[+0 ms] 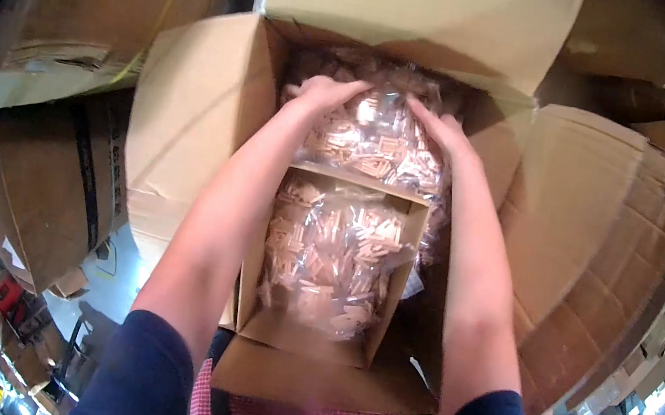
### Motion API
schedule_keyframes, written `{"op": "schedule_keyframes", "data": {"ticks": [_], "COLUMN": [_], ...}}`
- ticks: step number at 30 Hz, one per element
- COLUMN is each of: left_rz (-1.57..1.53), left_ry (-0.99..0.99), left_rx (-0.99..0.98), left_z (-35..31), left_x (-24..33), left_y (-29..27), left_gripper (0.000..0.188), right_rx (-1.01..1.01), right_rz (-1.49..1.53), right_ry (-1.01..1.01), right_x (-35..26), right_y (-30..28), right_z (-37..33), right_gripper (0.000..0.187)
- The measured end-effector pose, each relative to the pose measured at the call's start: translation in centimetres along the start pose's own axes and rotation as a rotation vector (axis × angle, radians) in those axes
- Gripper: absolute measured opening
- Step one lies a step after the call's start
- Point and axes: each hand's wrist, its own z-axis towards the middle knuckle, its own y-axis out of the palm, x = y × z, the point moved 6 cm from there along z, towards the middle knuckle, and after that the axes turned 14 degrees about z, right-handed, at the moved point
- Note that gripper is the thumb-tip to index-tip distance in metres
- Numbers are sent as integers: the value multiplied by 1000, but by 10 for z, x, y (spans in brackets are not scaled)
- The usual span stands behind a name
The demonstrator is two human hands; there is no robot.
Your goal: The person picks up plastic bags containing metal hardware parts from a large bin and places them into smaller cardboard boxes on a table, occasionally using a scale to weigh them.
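Deep in a large open cardboard box, my left hand and my right hand grip the two sides of a clear plastic bag full of small, flat tan pieces that look like wood. My thumbs lie over the top of the bag, and the other fingers are mostly hidden behind its sides. Nearer to me, between my forearms, a smaller open carton sits inside the large box. A second clear bag of similar tan pieces fills most of it.
The large box's flaps are folded outward: a far flap, a left flap and a right flap. More clear plastic bags lie behind my hands. Other cardboard boxes stand at the left, with more on the right.
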Motion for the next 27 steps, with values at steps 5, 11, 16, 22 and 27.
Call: {"op": "schedule_keyframes", "data": {"ticks": [5, 11, 16, 22, 27], "left_rz": [-433, -1026, -743, 321, 358], "left_ry": [282, 406, 675, 754, 510], "left_rx": [-167, -207, 106, 121, -424], "left_z": [-33, -93, -206, -289, -224], "left_x": [45, 54, 26, -54, -44], "left_y": [28, -17, -25, 39, -14], "left_gripper": [84, 23, 36, 49, 40], "right_rx": [175, -334, -397, -721, -270], "right_rz": [32, 889, 607, -564, 219], "right_ry": [-240, -199, -466, -591, -192], "right_x": [3, -70, -59, 0, -62], "right_y": [7, 58, 58, 89, 12], "right_z": [0, -87, -187, -247, -209], "right_gripper": [84, 41, 71, 87, 36]}}
